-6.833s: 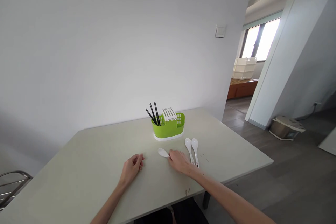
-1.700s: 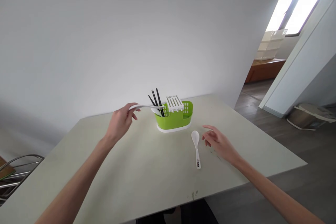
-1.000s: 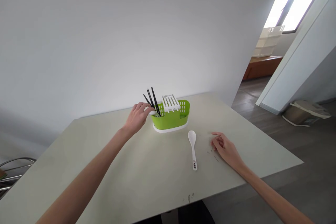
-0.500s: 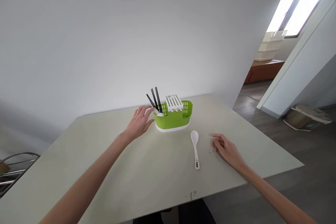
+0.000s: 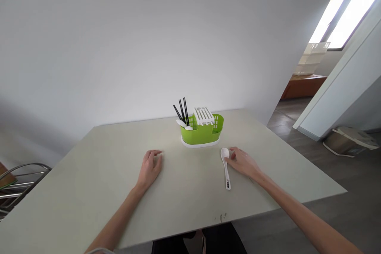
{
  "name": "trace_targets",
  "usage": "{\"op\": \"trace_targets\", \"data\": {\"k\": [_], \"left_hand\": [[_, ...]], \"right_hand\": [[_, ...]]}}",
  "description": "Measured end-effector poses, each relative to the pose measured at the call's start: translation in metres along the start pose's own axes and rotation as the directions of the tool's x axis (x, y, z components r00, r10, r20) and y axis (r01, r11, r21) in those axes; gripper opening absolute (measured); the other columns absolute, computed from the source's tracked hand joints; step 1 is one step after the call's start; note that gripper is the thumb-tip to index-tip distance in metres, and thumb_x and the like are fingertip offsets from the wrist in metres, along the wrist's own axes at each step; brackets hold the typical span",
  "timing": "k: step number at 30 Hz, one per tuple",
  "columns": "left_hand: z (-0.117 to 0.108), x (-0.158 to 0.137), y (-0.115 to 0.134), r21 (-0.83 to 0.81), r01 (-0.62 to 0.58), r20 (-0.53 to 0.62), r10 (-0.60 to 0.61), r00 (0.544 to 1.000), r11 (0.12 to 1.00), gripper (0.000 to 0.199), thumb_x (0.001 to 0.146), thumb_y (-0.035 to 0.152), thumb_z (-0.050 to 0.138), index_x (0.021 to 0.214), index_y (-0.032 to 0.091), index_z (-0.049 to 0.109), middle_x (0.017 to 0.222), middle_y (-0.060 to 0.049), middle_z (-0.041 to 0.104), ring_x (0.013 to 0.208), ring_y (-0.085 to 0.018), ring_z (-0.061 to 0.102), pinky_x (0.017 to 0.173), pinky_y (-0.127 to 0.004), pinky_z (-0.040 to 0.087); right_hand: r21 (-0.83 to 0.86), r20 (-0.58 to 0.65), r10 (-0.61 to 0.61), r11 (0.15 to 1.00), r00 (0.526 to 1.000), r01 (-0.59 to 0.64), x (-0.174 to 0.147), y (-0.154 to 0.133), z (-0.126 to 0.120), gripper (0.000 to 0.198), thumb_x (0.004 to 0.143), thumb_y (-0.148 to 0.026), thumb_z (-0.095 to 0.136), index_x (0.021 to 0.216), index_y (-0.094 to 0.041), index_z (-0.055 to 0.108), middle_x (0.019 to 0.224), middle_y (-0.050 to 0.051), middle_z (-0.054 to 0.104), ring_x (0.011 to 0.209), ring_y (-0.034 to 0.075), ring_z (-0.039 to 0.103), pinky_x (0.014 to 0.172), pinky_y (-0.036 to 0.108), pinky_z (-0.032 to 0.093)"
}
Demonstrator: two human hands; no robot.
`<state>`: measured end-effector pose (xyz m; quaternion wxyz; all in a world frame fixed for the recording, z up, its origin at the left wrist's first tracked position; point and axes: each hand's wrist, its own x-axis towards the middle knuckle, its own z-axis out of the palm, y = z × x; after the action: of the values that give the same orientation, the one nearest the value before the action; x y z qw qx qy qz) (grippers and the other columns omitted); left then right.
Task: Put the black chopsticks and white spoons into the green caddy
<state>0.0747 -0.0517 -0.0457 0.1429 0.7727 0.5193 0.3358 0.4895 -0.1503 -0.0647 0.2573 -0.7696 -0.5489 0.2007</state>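
On the desk (image 5: pixel 184 194) a white spoon (image 5: pixel 226 172) was seen lying flat, in front of the green basket (image 5: pixel 200 137) and a little to its right, near it but apart; its bowl was pointed toward the basket's side of the desk and its handle was directed away from the basket, toward the person; its long axis was set almost straight away from the basket, with the handle's end swung slightly to the right; dark marks could be made out near that end.

The right hand (image 5: pixel 244 163) was placed to the right of the spoon, in front of the basket and to its right; its grip was held apart, a gap being shown between thumb and forefinger; the thumb tip was brought to the lower part of the spoon's bowl, though whether it was pressed there could not be told. The left hand (image 5: pixel 149 168) was rested on the desk, in front of the basket and to its left; its grip was likewise parted, with nothing held.

In the basket's left end black chopsticks (image 5: pixel 186 112) were stood at a slant; two other spoons (image 5: pixel 181 123) were propped beside them, bowls uppermost; the basket's middle was topped by a slotted white piece (image 5: pixel 205 121).
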Motion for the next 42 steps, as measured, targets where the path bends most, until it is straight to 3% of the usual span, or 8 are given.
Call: {"op": "trace_targets", "data": {"k": [6, 13, 19, 25, 27, 31, 36, 42], "left_hand": [[-0.006, -0.007, 0.005, -0.051, 0.042, 0.002, -0.042, 0.999, 0.998, 0.033, 0.100, 0.046, 0.048, 0.103, 0.021, 0.069, 0.113, -0.012, 0.069, 0.099, -0.026, 0.068, 0.079, -0.038, 0.056], [-0.003, -0.009, 0.003, -0.013, -0.057, 0.032, 0.057, 0.998, 0.998, 0.030, 0.101, 0.042, 0.048, 0.098, 0.022, 0.071, 0.109, -0.011, 0.072, 0.105, -0.028, 0.064, 0.097, -0.045, 0.052], [-0.002, -0.009, 0.001, -0.009, -0.068, 0.026, 0.069, 0.997, 0.998, 0.030, 0.100, 0.043, 0.049, 0.096, 0.022, 0.071, 0.107, -0.010, 0.072, 0.101, -0.027, 0.065, 0.096, -0.044, 0.052], [-0.003, -0.010, 0.002, -0.092, 0.068, 0.028, -0.066, 0.997, 0.993, 0.033, 0.098, 0.045, 0.050, 0.109, 0.022, 0.070, 0.102, -0.007, 0.074, 0.094, -0.024, 0.068, 0.087, -0.038, 0.055], [-0.007, -0.008, 0.004, -0.158, 0.138, 0.012, -0.138, 0.990, 0.978, 0.043, 0.098, 0.045, 0.049, 0.131, 0.021, 0.062, 0.099, -0.005, 0.075, 0.085, -0.020, 0.069, 0.082, -0.035, 0.055], [-0.021, 0.008, 0.012, -0.207, 0.198, 0.054, -0.191, 0.980, 0.958, 0.075, 0.099, 0.040, 0.046, 0.168, 0.024, 0.018, 0.097, -0.001, 0.073, 0.070, -0.016, 0.069, 0.073, -0.031, 0.054], [-0.026, 0.021, 0.017, -0.156, 0.212, 0.117, -0.195, 0.974, 0.965, 0.085, 0.099, 0.036, 0.046, 0.170, 0.024, 0.001, 0.093, 0.000, 0.071, 0.064, -0.014, 0.067, 0.068, -0.029, 0.053], [-0.013, 0.016, 0.006, -0.178, 0.277, 0.140, -0.254, 0.957, 0.944, 0.096, 0.097, 0.033, 0.050, 0.169, 0.015, -0.010, 0.093, -0.002, 0.073, 0.062, -0.014, 0.066, 0.066, -0.028, 0.053]], "right_hand": [[0.009, 0.095, -0.034, 0.999, 0.995, 0.033, 0.005, -0.015, 0.007, 0.015, 0.093, -0.030, 0.060, 0.100, -0.023, 0.071, 0.087, 0.004, 0.080, 0.083, 0.022, 0.073, 0.070, 0.029, 0.047], [-0.004, 0.118, -0.047, 0.999, 0.992, 0.048, 0.002, -0.020, 0.007, 0.018, 0.093, -0.034, 0.061, 0.089, -0.022, 0.074, 0.090, 0.006, 0.080, 0.081, 0.021, 0.073, 0.072, 0.028, 0.049], [-0.014, 0.129, -0.039, 0.999, 0.991, 0.041, 0.002, -0.020, 0.009, 0.020, 0.094, -0.038, 0.064, 0.085, -0.023, 0.073, 0.085, 0.004, 0.079, 0.080, 0.020, 0.073, 0.073, 0.027, 0.049], [-0.001, 0.130, -0.042, 0.999, 0.991, 0.042, -0.001, -0.017, 0.010, 0.029, 0.098, -0.044, 0.056, 0.084, -0.023, 0.069, 0.082, 0.004, 0.078, 0.080, 0.022, 0.072, 0.073, 0.030, 0.048], [0.009, 0.131, -0.048, 0.999, 0.990, 0.047, -0.003, -0.015, 0.010, 0.034, 0.100, -0.050, 0.052, 0.085, -0.023, 0.067, 0.080, 0.004, 0.077, 0.079, 0.023, 0.071, 0.073, 0.031, 0.048], [0.024, 0.143, -0.064, 0.998, 0.988, 0.062, -0.003, -0.014, 0.009, 0.045, 0.100, -0.062, 0.047, 0.092, -0.023, 0.066, 0.079, 0.004, 0.076, 0.077, 0.023, 0.070, 0.068, 0.031, 0.047], [0.002, 0.145, -0.085, 0.996, 0.986, 0.085, -0.003, -0.018, 0.010, 0.046, 0.094, -0.068, 0.055, 0.098, -0.023, 0.064, 0.082, 0.004, 0.075, 0.081, 0.023, 0.069, 0.063, 0.029, 0.041], [-0.041, 0.156, -0.108, 0.992, 0.982, 0.116, -0.004, -0.022, 0.011, 0.029, 0.089, -0.050, 0.067, 0.081, -0.023, 0.061, 0.081, 0.004, 0.072, 0.075, 0.021, 0.064, 0.061, 0.028, 0.036]]}}
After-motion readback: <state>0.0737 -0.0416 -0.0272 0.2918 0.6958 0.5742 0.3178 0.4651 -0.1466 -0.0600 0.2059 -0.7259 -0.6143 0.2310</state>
